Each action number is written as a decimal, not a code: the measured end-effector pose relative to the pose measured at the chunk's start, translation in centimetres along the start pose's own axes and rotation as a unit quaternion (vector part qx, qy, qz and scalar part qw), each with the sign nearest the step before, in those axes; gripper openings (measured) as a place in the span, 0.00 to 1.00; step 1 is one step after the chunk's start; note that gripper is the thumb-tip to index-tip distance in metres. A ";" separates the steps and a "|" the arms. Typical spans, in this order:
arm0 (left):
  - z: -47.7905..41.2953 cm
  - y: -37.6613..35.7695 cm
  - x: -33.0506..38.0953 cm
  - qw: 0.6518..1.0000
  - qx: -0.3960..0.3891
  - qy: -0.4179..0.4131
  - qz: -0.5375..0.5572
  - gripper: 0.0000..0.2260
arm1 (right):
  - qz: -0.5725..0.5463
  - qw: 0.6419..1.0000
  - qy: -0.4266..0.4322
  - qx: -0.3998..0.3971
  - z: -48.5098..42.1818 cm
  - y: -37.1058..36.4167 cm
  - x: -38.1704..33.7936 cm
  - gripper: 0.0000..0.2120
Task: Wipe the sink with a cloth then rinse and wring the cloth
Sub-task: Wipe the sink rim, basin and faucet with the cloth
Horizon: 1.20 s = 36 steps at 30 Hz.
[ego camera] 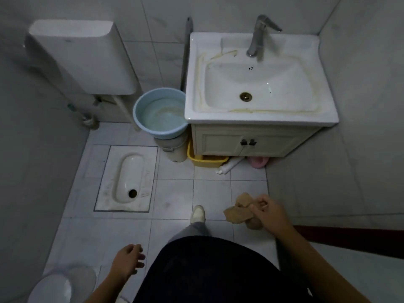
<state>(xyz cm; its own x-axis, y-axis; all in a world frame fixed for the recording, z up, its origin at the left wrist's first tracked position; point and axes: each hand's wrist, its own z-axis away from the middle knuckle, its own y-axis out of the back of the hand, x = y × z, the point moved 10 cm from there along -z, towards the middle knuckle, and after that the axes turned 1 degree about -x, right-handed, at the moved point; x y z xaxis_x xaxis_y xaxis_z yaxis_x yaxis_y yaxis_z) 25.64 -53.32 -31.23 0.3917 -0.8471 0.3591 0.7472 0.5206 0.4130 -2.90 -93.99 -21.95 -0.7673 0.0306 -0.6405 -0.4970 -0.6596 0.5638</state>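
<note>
A white ceramic sink (323, 114) stands at the upper right on a cream cabinet, with yellowish stains around its basin, a brass drain (245, 96) and a chrome tap (258, 36) at the back. My right hand (270, 212) is low at the right, well short of the sink, and grips a crumpled tan cloth (239, 213) that hangs to its left. My left hand (130, 260) hangs at the lower left with loosely spread fingers and nothing in it.
A light blue basin (140, 110) sits on a bin left of the sink. A squat toilet pan (129, 176) lies in the floor, a white cistern (76, 55) above it. A yellow tub (205, 161) and a pink item sit under the cabinet. My shoe (197, 213) is on the tiles.
</note>
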 end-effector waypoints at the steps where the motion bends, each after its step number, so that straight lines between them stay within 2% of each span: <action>1: -1.0 -0.6 1.9 1.000 -0.010 -0.005 -0.016 0.13 | 0.011 1.000 -0.015 0.002 -0.6 0.7 0.4 0.04; 6: -4.8 -4.2 14.3 0.990 -0.060 -0.075 -0.104 0.12 | -0.010 0.992 -0.110 0.062 -1.8 5.5 3.2 0.05; 10: -5.6 -7.7 24.9 0.980 -0.096 -0.133 -0.112 0.11 | -0.037 0.979 -0.170 0.103 -2.1 8.7 5.1 0.07; 12: -5.7 -9.5 29.3 0.973 -0.114 -0.158 -0.122 0.10 | -0.046 0.975 -0.188 0.113 -2.9 9.8 5.8 0.04; 14: -5.5 -11.2 32.6 0.966 -0.127 -0.177 -0.137 0.10 | -0.041 0.973 -0.191 0.122 -4.6 10.9 5.7 0.13; 16: -5.7 -12.3 34.9 0.964 -0.131 -0.183 -0.139 0.10 | -0.035 0.975 -0.185 0.120 -6.8 11.8 4.9 0.16; 20: -6.2 -12.3 38.5 0.973 -0.091 -0.187 -0.101 0.10 | -0.063 0.989 -0.112 0.078 -13.4 13.9 -0.7 0.04; 23: -5.8 -11.4 40.6 0.983 -0.042 -0.170 -0.059 0.10 | -0.041 0.999 0.001 0.001 -18.5 15.6 -8.3 0.07; 28: -4.2 -10.5 44.5 0.983 0.028 -0.182 -0.011 0.10 | -0.061 0.979 0.148 -0.122 -24.7 17.4 -21.2 0.03; 32: -3.1 -9.0 46.9 0.975 0.086 -0.207 0.005 0.11 | -0.090 0.960 0.218 -0.153 -28.1 17.6 -29.1 0.03; 36: -3.0 -7.1 49.6 0.961 0.139 -0.236 -0.036 0.10 | -0.096 0.954 0.243 -0.147 -31.2 16.6 -33.7 0.06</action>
<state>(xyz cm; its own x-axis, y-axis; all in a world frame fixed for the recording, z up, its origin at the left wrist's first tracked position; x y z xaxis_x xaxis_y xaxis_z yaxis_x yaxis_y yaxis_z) 41.37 -99.35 -18.85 0.0078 -0.7735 0.6337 0.5656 0.5261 0.6351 27.38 -129.46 -7.26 -0.3601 -0.1325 -0.9235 -0.4203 -0.8607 0.2874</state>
